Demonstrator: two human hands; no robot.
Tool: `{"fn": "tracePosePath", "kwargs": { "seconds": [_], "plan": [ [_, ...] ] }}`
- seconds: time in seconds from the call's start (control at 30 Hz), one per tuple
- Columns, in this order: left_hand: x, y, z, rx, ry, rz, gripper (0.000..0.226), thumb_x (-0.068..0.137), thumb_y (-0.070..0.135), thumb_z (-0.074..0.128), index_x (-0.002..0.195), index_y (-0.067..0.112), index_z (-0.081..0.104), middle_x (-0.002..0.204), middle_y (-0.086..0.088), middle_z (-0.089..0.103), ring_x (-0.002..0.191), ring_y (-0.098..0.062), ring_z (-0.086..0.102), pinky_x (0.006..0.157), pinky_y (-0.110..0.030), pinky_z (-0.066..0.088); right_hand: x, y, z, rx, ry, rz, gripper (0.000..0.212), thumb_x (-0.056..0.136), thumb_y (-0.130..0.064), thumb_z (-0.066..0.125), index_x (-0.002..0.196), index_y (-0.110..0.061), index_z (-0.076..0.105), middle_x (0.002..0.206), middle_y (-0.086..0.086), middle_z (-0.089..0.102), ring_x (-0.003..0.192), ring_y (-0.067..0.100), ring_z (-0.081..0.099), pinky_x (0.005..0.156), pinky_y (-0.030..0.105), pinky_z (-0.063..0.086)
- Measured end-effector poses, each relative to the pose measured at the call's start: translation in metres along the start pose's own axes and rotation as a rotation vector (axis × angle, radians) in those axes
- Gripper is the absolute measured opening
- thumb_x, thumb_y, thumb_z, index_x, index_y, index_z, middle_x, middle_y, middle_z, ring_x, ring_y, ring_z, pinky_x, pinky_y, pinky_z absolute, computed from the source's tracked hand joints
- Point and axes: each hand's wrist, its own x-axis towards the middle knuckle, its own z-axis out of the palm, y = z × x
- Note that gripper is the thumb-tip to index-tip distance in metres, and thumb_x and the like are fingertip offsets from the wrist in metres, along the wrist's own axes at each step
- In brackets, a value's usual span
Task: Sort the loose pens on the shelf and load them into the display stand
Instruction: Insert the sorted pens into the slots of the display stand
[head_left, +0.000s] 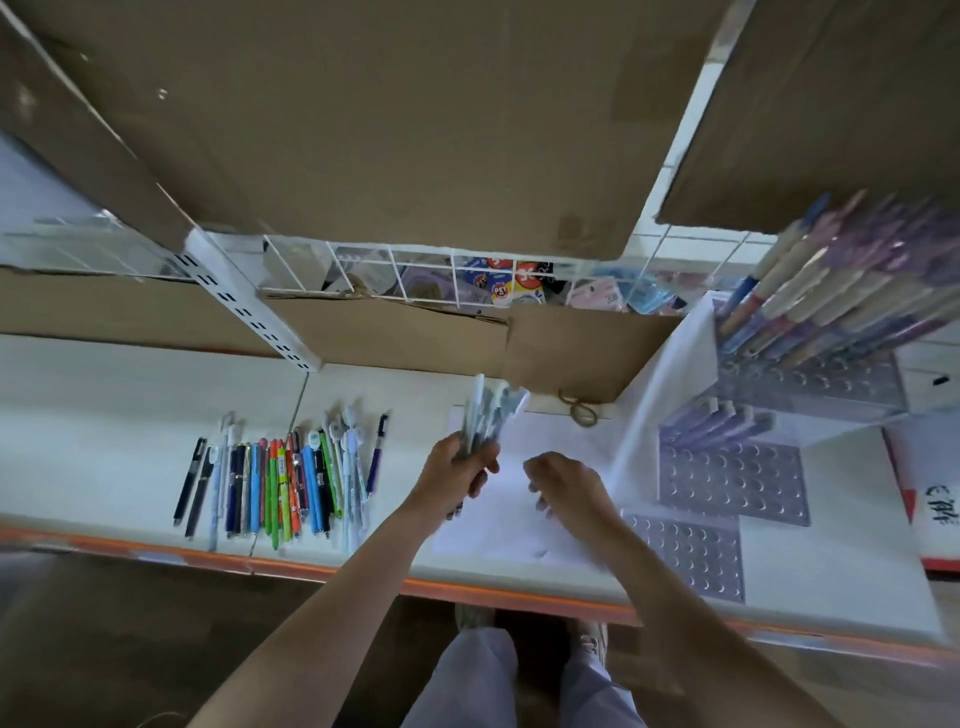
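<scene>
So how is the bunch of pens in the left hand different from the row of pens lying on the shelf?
The bunch of pens stands up in the left hand; the row of pens lies flat on the shelf, side by side. The bunch looks pale and uniform; the row mixes black, blue, green and orange. Neither is in the display stand.

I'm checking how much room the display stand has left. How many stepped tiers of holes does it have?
3. The display stand steps up toward the back: the front tier is empty, the middle tier has pens along its back row, and the top tier is mostly full. More may be hidden.
</scene>
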Motion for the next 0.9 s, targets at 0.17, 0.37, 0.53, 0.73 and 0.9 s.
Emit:
{"fn": "tracePosePath", "kwargs": {
  "seconds": [0.17,0.37,0.53,0.73,0.9],
  "plan": [
    [-0.020,0.032,0.032,-0.079,-0.137,0.069,0.007,0.089,0.007,0.061,0.083,0.009,0.060,0.063,-0.003,0.061,0.050,-0.014,0.043,0.047,-0.023,0.033,-0.020,-0.026,-0.034,0.267,0.096,-0.048,0.033,0.093,-0.034,0.056,0.068,-0.012,0.057,0.048,-0.008,0.045,0.047,0.014,0.038,0.049,0.025,0.030],
    [-0.037,0.057,0.060,-0.065,-0.192,0.160,0.017,0.094,0.021,0.057,0.086,0.007,0.064,0.075,-0.012,0.066,0.055,-0.018,0.051,0.052,-0.026,0.041,-0.042,-0.027,-0.066,0.271,0.237,-0.150,0.033,0.092,-0.025,0.058,0.061,-0.014,0.057,0.045,-0.009,0.052,0.043,0.007,0.044,0.050,0.024,0.035],
    [-0.046,0.074,0.086,-0.008,-0.206,0.220,0.021,0.096,0.018,0.052,0.082,0.007,0.062,0.073,-0.011,0.064,0.056,-0.017,0.054,0.055,-0.027,0.048,-0.060,-0.021,-0.088,0.261,0.274,-0.218,0.033,0.094,-0.016,0.053,0.061,-0.012,0.055,0.046,-0.005,0.054,0.042,0.006,0.046,0.047,0.018,0.038],
    [-0.049,0.083,0.104,0.043,-0.243,0.225,0.021,0.095,0.021,0.054,0.092,0.002,0.063,0.072,-0.005,0.066,0.061,-0.017,0.057,0.059,-0.028,0.049,-0.078,-0.015,-0.114,0.246,0.336,-0.293,0.027,0.091,-0.009,0.057,0.065,-0.014,0.051,0.049,-0.006,0.057,0.041,0.003,0.048,0.046,0.014,0.040],
    [-0.053,0.086,0.115,0.137,-0.299,0.270,0.025,0.093,0.029,0.059,0.077,0.010,0.064,0.069,-0.009,0.062,0.057,-0.018,0.054,0.054,-0.031,0.041,-0.086,-0.007,-0.131,0.273,0.385,-0.306,0.016,0.092,-0.014,0.058,0.077,-0.008,0.055,0.059,-0.001,0.063,0.046,0.010,0.055,0.052,0.027,0.048]
  ]
}}
